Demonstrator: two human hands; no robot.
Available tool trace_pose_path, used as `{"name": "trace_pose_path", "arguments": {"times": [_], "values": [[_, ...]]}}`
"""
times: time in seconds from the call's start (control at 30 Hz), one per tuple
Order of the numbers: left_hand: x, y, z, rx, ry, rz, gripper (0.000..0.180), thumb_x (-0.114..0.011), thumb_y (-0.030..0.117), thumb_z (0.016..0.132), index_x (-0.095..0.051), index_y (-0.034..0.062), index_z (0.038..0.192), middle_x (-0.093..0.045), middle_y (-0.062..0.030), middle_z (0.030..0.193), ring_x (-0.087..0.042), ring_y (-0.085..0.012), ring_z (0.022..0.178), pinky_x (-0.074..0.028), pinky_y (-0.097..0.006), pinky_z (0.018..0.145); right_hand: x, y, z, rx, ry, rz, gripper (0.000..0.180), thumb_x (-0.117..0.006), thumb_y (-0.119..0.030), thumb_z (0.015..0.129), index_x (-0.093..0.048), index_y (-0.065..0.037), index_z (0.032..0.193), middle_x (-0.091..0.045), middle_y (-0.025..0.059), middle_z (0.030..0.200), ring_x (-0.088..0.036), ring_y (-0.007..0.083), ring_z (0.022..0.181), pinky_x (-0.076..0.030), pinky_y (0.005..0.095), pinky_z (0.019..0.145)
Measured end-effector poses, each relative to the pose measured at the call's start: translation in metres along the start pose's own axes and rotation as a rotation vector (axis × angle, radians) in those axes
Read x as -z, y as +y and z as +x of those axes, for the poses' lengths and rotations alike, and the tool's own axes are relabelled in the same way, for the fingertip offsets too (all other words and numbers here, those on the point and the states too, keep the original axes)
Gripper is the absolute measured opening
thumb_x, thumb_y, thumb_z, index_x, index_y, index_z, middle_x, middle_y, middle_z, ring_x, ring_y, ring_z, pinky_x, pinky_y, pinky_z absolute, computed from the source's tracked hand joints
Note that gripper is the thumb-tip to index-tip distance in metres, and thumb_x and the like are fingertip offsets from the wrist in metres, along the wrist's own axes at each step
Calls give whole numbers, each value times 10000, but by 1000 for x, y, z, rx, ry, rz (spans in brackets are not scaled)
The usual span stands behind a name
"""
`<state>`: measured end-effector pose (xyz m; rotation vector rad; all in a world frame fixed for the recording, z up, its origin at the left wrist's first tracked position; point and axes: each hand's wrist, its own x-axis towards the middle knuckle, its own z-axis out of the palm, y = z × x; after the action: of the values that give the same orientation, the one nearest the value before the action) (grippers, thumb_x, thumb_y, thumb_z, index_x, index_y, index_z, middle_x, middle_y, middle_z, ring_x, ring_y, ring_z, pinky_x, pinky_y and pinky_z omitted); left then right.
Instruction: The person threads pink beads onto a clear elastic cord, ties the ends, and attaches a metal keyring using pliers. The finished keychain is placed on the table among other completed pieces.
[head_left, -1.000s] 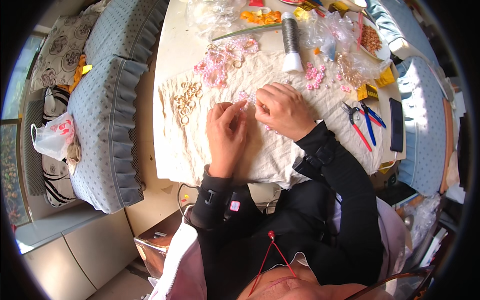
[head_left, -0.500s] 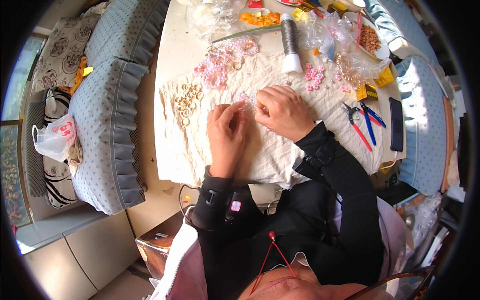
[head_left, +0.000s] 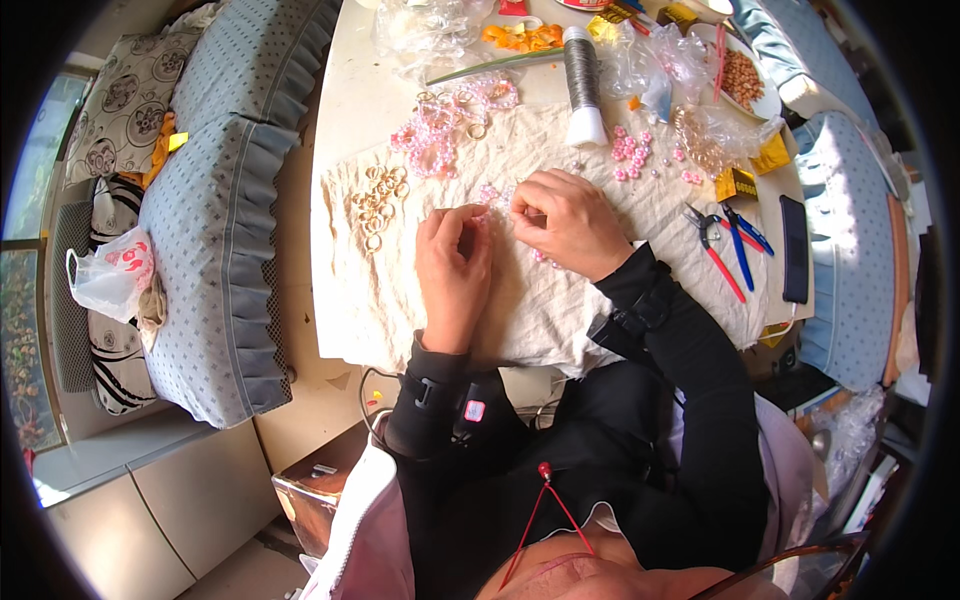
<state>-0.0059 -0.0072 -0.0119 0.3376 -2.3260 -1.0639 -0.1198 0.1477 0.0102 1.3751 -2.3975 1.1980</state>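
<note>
My left hand (head_left: 453,265) is closed over a cream cloth (head_left: 385,310), its thumb and fingers pinched together near small pink beads. To its right, my right hand (head_left: 572,222) is curled with fingertips pressed together, turned toward the left. Whatever thin or small thing either pinch holds is too small to make out. Small clear and pink beads (head_left: 488,193) lie just beyond and between the fingertips. A few more pink beads (head_left: 538,255) show under my right hand, partly covered by it.
Gold rings (head_left: 378,200) and pink bead strands (head_left: 425,140) lie left. A wire spool (head_left: 581,85) stands behind; loose pink beads (head_left: 630,150) are right of it. Pliers (head_left: 712,240), blue-handled cutters (head_left: 740,245) and a phone (head_left: 793,250) lie right. Plastic bags (head_left: 430,35) crowd the back.
My right hand has turned slightly and its fingers have shifted, and pink beads beneath it show more. My left hand stays nearly in place.
</note>
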Motion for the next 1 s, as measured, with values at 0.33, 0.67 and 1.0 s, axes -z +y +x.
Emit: {"name": "trace_pose_path", "arguments": {"times": [0.33,0.67,1.0], "values": [[0,1,0,11,-3,19,173,-762,-8,891,-738,44,1054,-596,-41,887,-568,-131,715,-489,-275,664,0,2,-1,-28,19,41,118,-716,-89,824,-599,-70,817,-612,70,818,-634,290,839,-532,419,765],[1,3,1,-11,3,81,145,-775,14,876,-739,61,1008,-579,-31,820,-565,-152,732,-481,-293,681,0,1,-1,-66,-16,119,89,-722,-97,842,-642,-62,855,-631,77,847,-638,291,863,-539,414,787],[2,4,1,22,5,-19,135,-799,20,879,-765,71,999,-563,-12,812,-521,-135,707,-448,-291,646,1,0,0,-108,-15,233,132,-752,-111,899,-656,-21,894,-650,97,874,-645,281,852,-537,400,772]]}}
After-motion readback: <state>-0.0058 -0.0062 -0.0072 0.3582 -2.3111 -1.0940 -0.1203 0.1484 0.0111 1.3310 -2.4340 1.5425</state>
